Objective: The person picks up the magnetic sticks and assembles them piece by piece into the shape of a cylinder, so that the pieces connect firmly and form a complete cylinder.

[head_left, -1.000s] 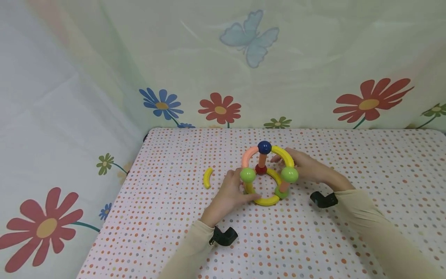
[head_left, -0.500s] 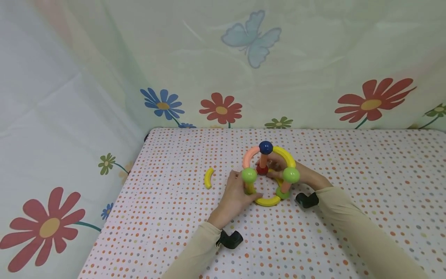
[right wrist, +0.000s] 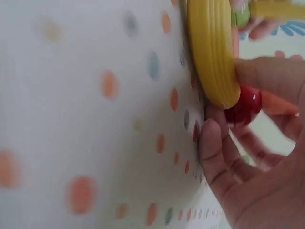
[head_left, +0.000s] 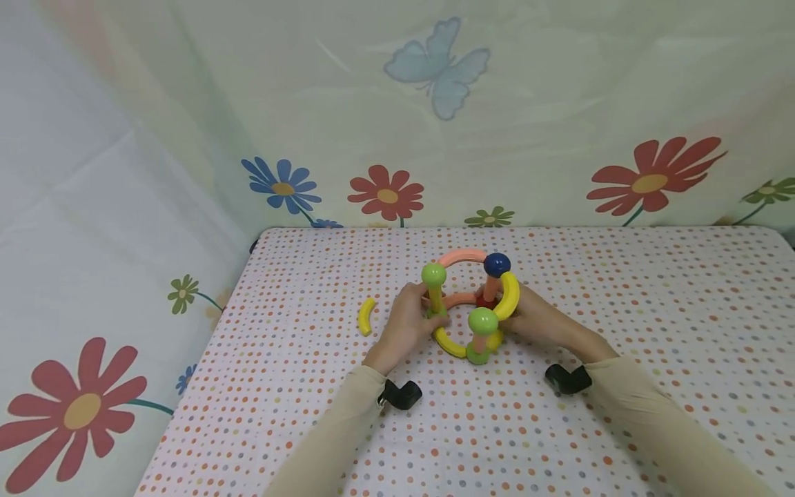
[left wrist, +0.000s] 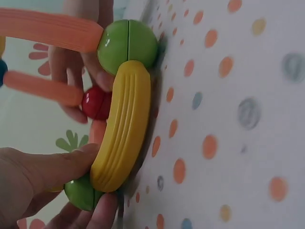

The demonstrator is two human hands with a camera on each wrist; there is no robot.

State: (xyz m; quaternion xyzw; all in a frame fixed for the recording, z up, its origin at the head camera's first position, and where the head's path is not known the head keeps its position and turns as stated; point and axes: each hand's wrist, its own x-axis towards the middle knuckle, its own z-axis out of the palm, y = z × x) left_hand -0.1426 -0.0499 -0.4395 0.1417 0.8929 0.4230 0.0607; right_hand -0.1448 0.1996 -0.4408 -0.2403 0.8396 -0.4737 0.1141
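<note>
A ring-shaped toy frame of balls and sticks stands on the table. Its upper ring joins a blue ball (head_left: 497, 265) and two green balls by a pink curved stick (head_left: 464, 256) and a yellow curved stick (head_left: 509, 297); upright sticks lead down to a lower ring. My left hand (head_left: 404, 324) grips the lower left green ball (left wrist: 80, 193), thumb beside a yellow curved stick (left wrist: 121, 131). At the right, my right hand (head_left: 540, 319) pinches the lower ring near the red ball (right wrist: 245, 104), thumb against another yellow curved stick (right wrist: 212, 52).
A loose yellow curved stick (head_left: 366, 317) lies on the dotted tablecloth (head_left: 298, 359), left of my left hand. Behind the table's back edge hangs a flowered curtain (head_left: 534, 117). Both wrists carry a black camera mount (head_left: 568, 379).
The frame has turned clockwise seen from above: the blue ball moved right, the left green ball back, the other green ball forward and left. My right hand reached in and took hold of it.
</note>
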